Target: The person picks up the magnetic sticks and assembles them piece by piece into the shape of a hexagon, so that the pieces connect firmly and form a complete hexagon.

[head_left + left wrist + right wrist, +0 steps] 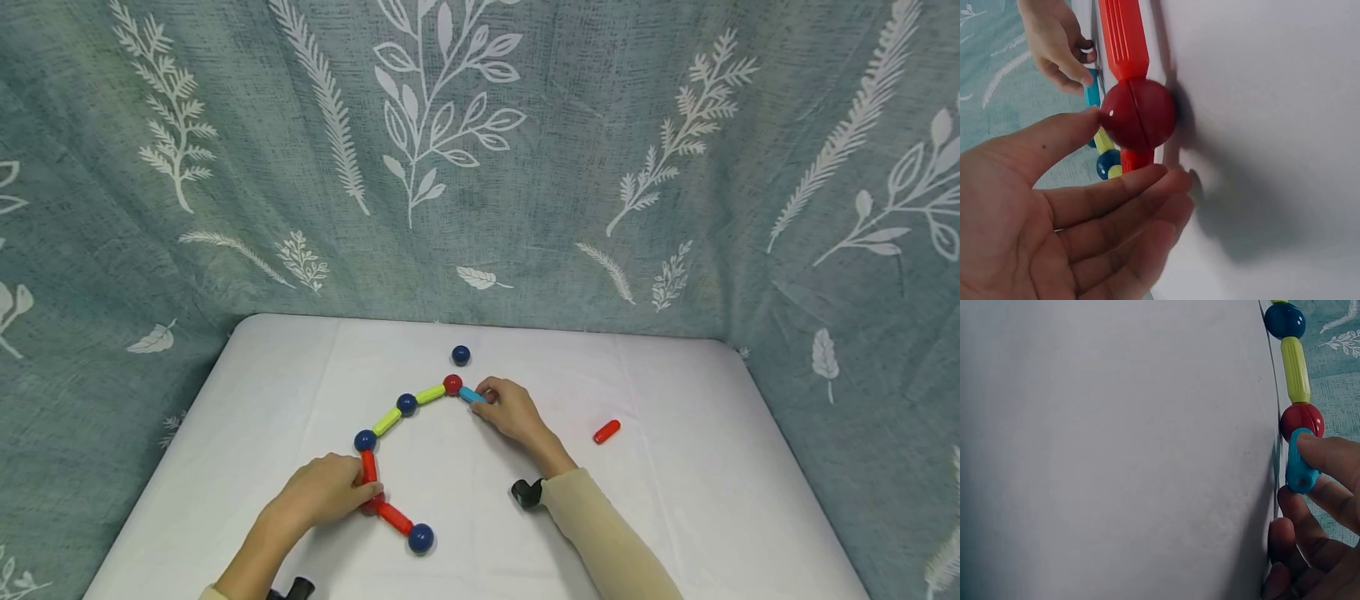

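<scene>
On the white table lies a curved chain of magnetic rods and balls. My right hand pinches a light blue rod between thumb and fingers; its far end meets a red ball. From there the chain runs through yellow-green rods and dark blue balls to two red rods joined at another red ball. My left hand holds the chain at that ball, thumb against it and fingertips by the adjoining red rod. A dark blue ball ends the chain nearest me.
A loose dark blue ball sits near the table's back edge, beyond the chain. One loose red rod lies to the right of my right hand. Behind the table hangs a grey-green leaf-patterned curtain.
</scene>
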Motion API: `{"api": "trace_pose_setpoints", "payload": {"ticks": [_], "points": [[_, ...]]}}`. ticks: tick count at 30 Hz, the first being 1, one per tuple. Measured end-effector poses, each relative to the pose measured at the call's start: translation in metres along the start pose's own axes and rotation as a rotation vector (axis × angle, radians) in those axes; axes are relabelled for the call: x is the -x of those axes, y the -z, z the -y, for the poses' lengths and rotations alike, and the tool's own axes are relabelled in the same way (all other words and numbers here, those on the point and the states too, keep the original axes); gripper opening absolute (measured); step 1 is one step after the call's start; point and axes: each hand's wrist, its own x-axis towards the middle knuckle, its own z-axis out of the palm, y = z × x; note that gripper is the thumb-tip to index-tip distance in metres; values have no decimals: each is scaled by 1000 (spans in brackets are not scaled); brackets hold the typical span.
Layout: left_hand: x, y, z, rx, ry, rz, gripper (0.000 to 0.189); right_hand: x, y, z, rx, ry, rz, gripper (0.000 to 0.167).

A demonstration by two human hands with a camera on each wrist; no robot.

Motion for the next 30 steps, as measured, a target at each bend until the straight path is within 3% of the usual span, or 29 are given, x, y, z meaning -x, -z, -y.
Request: {"api": "trace_pose_setpoints", "payload": {"ticks": [6, 11, 13, 15, 18, 22, 25, 30], "points": [[-1, -2, -9, -32, -68, 48, 37, -5, -1, -1, 9, 23, 13, 19], [-6, 13, -20, -35, -127, 99, 34, -6, -3, 3, 16, 46, 23, 20], [-16, 24, -25, -45, -113, 65, 27, -8, -5, 6, 23, 56, 35, 20], [-30, 34, -26, -76, -97, -18, 24, -10, -8, 8, 24, 69, 48, 20], [-55, 42, -23, -121, -74, -96, 41, -12, -12, 11, 23, 83, 63, 19], [-84, 39, -18, -134, -69, -39, 63, -14, -16, 12, 21, 87, 71, 18], [-97, 33, -16, -116, -77, 9, 62, -15, -17, 11, 23, 83, 68, 18], [-106, 25, -15, -85, -68, -4, 53, -14, -14, 9, 18, 58, 68, 19]]}}
